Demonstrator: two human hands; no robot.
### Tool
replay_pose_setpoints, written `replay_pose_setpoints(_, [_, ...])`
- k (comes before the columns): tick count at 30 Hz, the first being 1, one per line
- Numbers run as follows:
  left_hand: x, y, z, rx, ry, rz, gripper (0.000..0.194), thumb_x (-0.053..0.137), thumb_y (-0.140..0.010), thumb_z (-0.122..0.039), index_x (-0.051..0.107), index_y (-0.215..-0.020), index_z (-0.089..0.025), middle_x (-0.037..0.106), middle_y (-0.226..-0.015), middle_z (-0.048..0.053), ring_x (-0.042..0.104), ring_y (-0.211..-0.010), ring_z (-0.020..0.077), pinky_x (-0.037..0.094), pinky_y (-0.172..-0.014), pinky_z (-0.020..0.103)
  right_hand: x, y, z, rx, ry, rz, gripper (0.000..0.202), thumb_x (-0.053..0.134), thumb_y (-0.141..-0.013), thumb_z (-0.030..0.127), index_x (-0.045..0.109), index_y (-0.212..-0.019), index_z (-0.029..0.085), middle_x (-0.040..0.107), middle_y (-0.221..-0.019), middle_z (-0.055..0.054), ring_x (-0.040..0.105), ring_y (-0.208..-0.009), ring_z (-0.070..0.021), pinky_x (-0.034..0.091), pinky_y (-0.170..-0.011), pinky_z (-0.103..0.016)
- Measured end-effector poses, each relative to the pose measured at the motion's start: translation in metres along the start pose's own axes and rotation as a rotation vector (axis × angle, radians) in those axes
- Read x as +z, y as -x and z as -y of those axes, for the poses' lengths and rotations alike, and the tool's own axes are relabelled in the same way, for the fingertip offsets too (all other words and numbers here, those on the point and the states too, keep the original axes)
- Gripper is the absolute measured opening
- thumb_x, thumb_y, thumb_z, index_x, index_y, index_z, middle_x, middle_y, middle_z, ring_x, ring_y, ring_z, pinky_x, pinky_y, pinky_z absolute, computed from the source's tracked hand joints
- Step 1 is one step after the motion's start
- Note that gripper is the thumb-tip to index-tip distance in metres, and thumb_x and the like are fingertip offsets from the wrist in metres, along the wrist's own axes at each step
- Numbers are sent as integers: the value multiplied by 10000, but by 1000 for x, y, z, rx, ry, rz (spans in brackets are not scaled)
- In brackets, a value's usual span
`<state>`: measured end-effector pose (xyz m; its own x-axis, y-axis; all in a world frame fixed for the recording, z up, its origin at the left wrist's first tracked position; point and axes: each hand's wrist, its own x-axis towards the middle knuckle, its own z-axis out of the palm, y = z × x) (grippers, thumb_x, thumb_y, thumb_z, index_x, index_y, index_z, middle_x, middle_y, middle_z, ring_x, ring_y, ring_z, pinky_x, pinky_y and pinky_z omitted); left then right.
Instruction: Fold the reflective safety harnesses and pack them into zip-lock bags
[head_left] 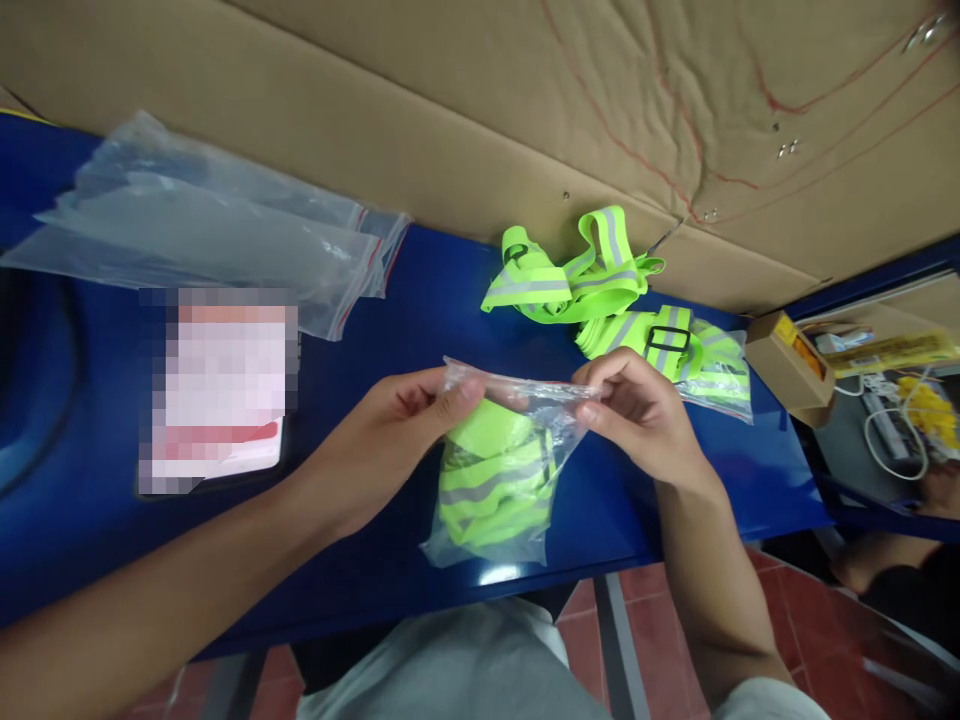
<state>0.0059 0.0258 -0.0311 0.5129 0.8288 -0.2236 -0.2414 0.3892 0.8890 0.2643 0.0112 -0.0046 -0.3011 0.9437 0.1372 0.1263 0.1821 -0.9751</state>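
Observation:
Between my hands hangs a clear zip bag (491, 500) with a folded neon-yellow reflective strap (480, 470) inside, grey stripes and a dark buckle showing through the plastic. My left hand (420, 415) pinches the bag's top left corner, thumb on the near side. At the top right corner my right hand (637, 415) pinches the zip edge between thumb and fingers. The bag is above the front part of the blue table (360, 560). Whether its zip is fully closed I cannot tell.
Loose reflective straps (607, 290) and a bagged strap (720, 370) lie behind my right hand. Empty zip bags (225, 230) are piled at the back left, above a partly blurred phone-like device (225, 400). Cardboard (450, 130) walls the back; a small box (787, 365) stands right.

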Motion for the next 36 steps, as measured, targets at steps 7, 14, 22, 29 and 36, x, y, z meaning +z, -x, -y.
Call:
replay_pose_setpoints(7, [-2,-1,-1,87,-79,-130,322,725,-945,-491,839,-1070,-218,810,-1088,67,714,-1034,227,523,-918,295,-6,-5,-2,131,-178,-113,347,869,-824,160,684,-1101,254,672,-794,48,638,-694,-78,526,-670,-189])
replay_pose_setpoints(14, [-4,0,-2,164,-158,-220,277,728,-943,-503,824,-990,-248,809,-1008,6,677,-929,139,491,-850,210,3,-6,1,164,19,-94,103,794,-912,267,736,-892,185,688,-754,11,621,-689,-84,495,-656,-199])
replay_pose_setpoints(22, [-4,-4,-3,-107,69,-156,386,835,-819,-528,840,-1046,-216,817,-1022,70,714,-860,157,544,-765,199,0,-5,0,105,181,-92,209,813,-896,323,704,-798,174,689,-732,4,585,-667,-99,451,-634,-229])
replay_pose_setpoints(29, [-2,-3,-2,-26,-31,-153,434,763,-863,-592,844,-1046,-206,808,-1117,97,730,-1058,247,563,-886,271,10,-6,-11,123,102,-26,183,724,-968,354,702,-940,176,656,-811,3,559,-705,-95,430,-630,-221])
replay_pose_setpoints(36, [-11,-1,11,156,-354,-254,344,654,-981,-532,832,-1091,-259,756,-816,3,685,-934,178,499,-815,239,11,-3,-10,113,140,-43,219,757,-938,374,692,-856,181,630,-753,9,523,-672,-103,408,-614,-240])
